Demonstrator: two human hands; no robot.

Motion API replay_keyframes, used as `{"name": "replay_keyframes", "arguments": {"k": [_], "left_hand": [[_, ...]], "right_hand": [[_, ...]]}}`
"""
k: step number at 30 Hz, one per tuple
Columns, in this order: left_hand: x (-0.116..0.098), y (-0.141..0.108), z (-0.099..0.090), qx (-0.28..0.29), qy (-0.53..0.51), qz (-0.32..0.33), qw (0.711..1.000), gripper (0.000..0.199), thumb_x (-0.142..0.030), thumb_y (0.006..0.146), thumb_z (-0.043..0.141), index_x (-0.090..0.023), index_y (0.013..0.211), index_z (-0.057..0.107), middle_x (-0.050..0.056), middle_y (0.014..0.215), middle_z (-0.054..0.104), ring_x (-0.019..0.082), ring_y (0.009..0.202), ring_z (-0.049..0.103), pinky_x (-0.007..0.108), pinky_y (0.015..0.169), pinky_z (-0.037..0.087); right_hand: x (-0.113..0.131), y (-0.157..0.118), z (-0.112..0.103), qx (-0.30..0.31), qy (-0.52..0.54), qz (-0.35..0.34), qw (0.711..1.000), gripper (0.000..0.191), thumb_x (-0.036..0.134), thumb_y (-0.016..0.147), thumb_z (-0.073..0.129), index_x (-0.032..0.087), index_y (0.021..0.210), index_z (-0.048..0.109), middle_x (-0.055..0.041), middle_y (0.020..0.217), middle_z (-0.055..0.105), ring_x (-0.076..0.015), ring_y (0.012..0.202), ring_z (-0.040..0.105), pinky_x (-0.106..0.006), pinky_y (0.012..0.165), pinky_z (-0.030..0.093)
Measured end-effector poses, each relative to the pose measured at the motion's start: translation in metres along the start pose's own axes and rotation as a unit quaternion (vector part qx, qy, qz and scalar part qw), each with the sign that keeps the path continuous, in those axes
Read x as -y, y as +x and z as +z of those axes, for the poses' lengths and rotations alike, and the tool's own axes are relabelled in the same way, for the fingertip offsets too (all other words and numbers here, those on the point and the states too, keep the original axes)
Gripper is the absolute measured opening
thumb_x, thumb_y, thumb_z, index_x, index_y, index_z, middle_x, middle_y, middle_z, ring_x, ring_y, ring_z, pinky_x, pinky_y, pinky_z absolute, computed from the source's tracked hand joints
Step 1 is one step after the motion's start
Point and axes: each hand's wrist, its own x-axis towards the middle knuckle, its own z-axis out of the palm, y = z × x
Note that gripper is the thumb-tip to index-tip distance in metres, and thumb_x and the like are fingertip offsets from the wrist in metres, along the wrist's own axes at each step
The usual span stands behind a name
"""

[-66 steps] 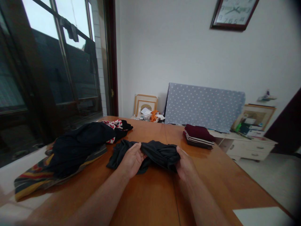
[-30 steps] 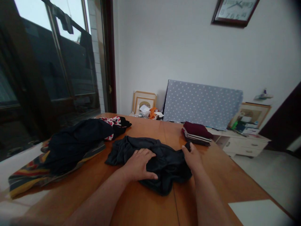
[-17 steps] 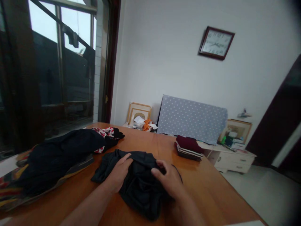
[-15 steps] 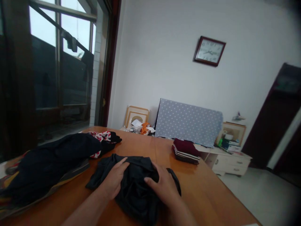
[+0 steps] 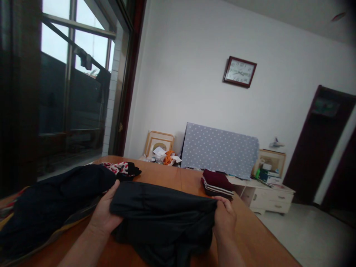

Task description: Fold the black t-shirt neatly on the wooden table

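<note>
A black garment (image 5: 162,218) is stretched out between both my hands, lifted a little over the wooden table (image 5: 164,176). My left hand (image 5: 104,215) grips its left edge, fingers closed over the cloth. My right hand (image 5: 224,218) grips its right edge. The lower part of the garment hangs and bunches on the table in front of me.
A heap of dark clothes (image 5: 55,200) with a red and white patterned piece (image 5: 119,167) lies at the table's left. A folded stack with a maroon top (image 5: 217,183) sits at the far right. Beyond are a dotted covered object (image 5: 219,150), picture frames and a white cabinet (image 5: 274,196).
My hands have moved apart and lifted the black garment, pulling it from a crumpled bundle into a wide stretched band. The view has tilted up toward the wall and clock.
</note>
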Motion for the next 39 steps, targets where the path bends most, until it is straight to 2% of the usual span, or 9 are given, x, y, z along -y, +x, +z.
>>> {"name": "replay_keyframes", "arguments": {"k": [5, 11, 15, 18, 24, 27, 30, 35, 39], "left_hand": [[0.004, 0.022, -0.013, -0.067, 0.007, 0.016, 0.998, 0.028, -0.037, 0.096, 0.052, -0.016, 0.100, 0.070, 0.008, 0.084, 0.075, 0.024, 0.075, 0.074, 0.043, 0.075, 0.062], [0.028, 0.034, -0.022, -0.081, 0.202, 0.143, 0.965, 0.035, -0.038, 0.080, 0.075, -0.019, 0.108, 0.067, 0.005, 0.093, 0.072, 0.019, 0.083, 0.070, 0.033, 0.078, 0.056], [0.036, 0.029, -0.019, -0.119, 0.437, 0.360, 0.815, 0.043, -0.044, 0.078, 0.073, -0.019, 0.112, 0.065, 0.011, 0.114, 0.067, 0.026, 0.109, 0.062, 0.039, 0.096, 0.048], [0.041, 0.014, -0.012, -0.056, 0.563, 0.461, 0.684, 0.029, -0.043, 0.087, 0.063, -0.020, 0.106, 0.065, 0.010, 0.111, 0.066, 0.027, 0.109, 0.059, 0.039, 0.097, 0.045], [0.063, -0.016, -0.001, 0.288, 0.700, 0.347, 0.553, 0.050, -0.056, 0.075, 0.074, -0.024, 0.113, 0.068, 0.008, 0.105, 0.069, 0.026, 0.101, 0.061, 0.038, 0.093, 0.045], [0.073, -0.016, -0.002, 0.328, 0.750, 0.290, 0.496, 0.053, -0.044, 0.069, 0.079, -0.026, 0.118, 0.068, 0.011, 0.125, 0.064, 0.033, 0.119, 0.055, 0.045, 0.102, 0.040], [0.073, -0.007, -0.003, 0.265, 0.739, 0.276, 0.555, 0.023, -0.023, 0.080, 0.063, -0.024, 0.101, 0.071, 0.009, 0.112, 0.070, 0.029, 0.112, 0.060, 0.043, 0.100, 0.041], [0.062, 0.007, 0.000, 0.106, 0.473, 0.203, 0.851, 0.021, -0.032, 0.088, 0.052, -0.020, 0.090, 0.069, 0.005, 0.089, 0.074, 0.024, 0.089, 0.069, 0.034, 0.081, 0.052], [0.057, 0.011, 0.000, -0.033, 0.246, 0.094, 0.964, 0.020, -0.032, 0.079, 0.064, -0.018, 0.091, 0.070, 0.004, 0.075, 0.074, 0.024, 0.073, 0.072, 0.036, 0.073, 0.057]], "right_hand": [[-0.008, 0.010, -0.003, -0.116, 0.140, 0.030, 0.983, 0.034, 0.032, 0.074, 0.053, 0.020, 0.102, 0.068, -0.0097, 0.101, 0.075, -0.0252, 0.086, 0.071, -0.033, 0.068, 0.056], [-0.029, 0.016, 0.001, -0.038, 0.052, 0.060, 0.996, 0.043, 0.035, 0.075, 0.058, 0.015, 0.112, 0.068, -0.0114, 0.109, 0.073, -0.0251, 0.095, 0.070, -0.034, 0.077, 0.055], [-0.021, 0.009, 0.003, -0.044, -0.021, -0.023, 0.999, 0.047, 0.042, 0.080, 0.059, 0.014, 0.118, 0.067, -0.0121, 0.114, 0.071, -0.0247, 0.105, 0.066, -0.036, 0.091, 0.050], [-0.003, 0.001, 0.004, -0.019, -0.075, -0.106, 0.991, 0.044, 0.049, 0.085, 0.056, 0.014, 0.109, 0.070, -0.0120, 0.106, 0.073, -0.0255, 0.102, 0.064, -0.037, 0.093, 0.047], [0.017, -0.014, 0.004, 0.034, -0.134, -0.144, 0.980, 0.047, 0.057, 0.088, 0.050, 0.017, 0.099, 0.074, -0.0105, 0.098, 0.074, -0.0258, 0.092, 0.064, -0.035, 0.085, 0.045], [0.018, -0.016, 0.005, 0.042, -0.148, -0.126, 0.980, 0.049, 0.058, 0.087, 0.049, 0.017, 0.097, 0.074, -0.0099, 0.092, 0.075, -0.0263, 0.088, 0.065, -0.035, 0.081, 0.045], [0.018, -0.017, 0.006, 0.048, -0.156, -0.130, 0.978, 0.048, 0.057, 0.087, 0.049, 0.017, 0.099, 0.074, -0.0099, 0.092, 0.075, -0.0261, 0.088, 0.065, -0.035, 0.082, 0.045], [0.027, -0.030, 0.011, 0.068, -0.153, -0.208, 0.964, 0.043, 0.052, 0.091, 0.048, 0.017, 0.100, 0.073, -0.0116, 0.100, 0.073, -0.0255, 0.095, 0.064, -0.036, 0.090, 0.045], [0.041, -0.052, 0.013, 0.066, -0.130, -0.274, 0.951, 0.037, 0.049, 0.093, 0.051, 0.018, 0.092, 0.070, -0.0082, 0.089, 0.070, -0.0220, 0.087, 0.063, -0.033, 0.085, 0.046]]}}
